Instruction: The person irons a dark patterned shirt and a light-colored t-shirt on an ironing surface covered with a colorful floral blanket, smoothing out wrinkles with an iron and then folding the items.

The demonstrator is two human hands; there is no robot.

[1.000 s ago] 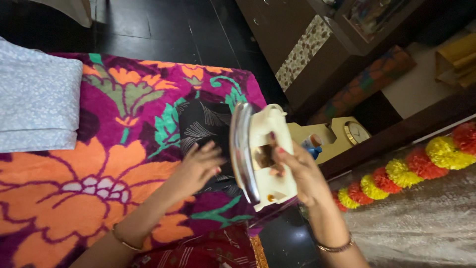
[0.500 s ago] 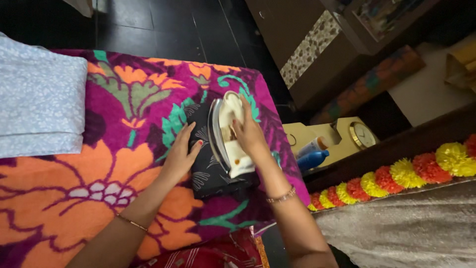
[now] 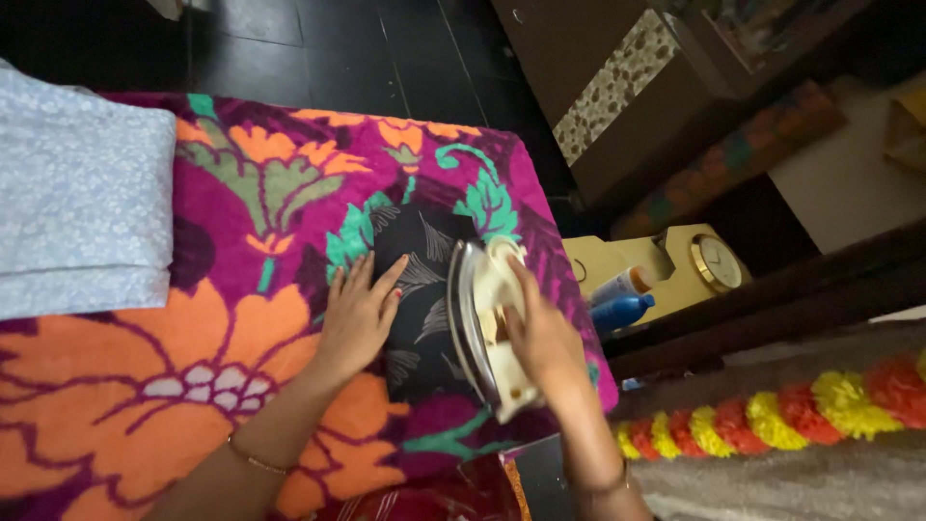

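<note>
— Dark tiled floor (image 3: 318,48) shows behind, and what covers the surface?

— One thick blanket with big orange, purple and green flowers (image 3: 241,289), spread flat. On its far left part lies a folded pale blue cloth with a fine white print (image 3: 82,212).

— And the work itself?

— It sits near the blanket's right edge: a small black cloth with grey leaf marks (image 3: 420,309) lies flat there. The left hand (image 3: 357,314) is open, palm down, fingers spread, pressing the cloth's left side.

— The right one?

— The right hand (image 3: 540,338) is closed around the handle of a cream-coloured electric iron with a shiny metal soleplate (image 3: 487,323), which stands tipped on the cloth's right side.

— Anything smaller?

— Beyond the blanket, a yellow and orange flower garland (image 3: 772,415), a small gold clock (image 3: 716,262) and a blue bottle (image 3: 622,311).
</note>
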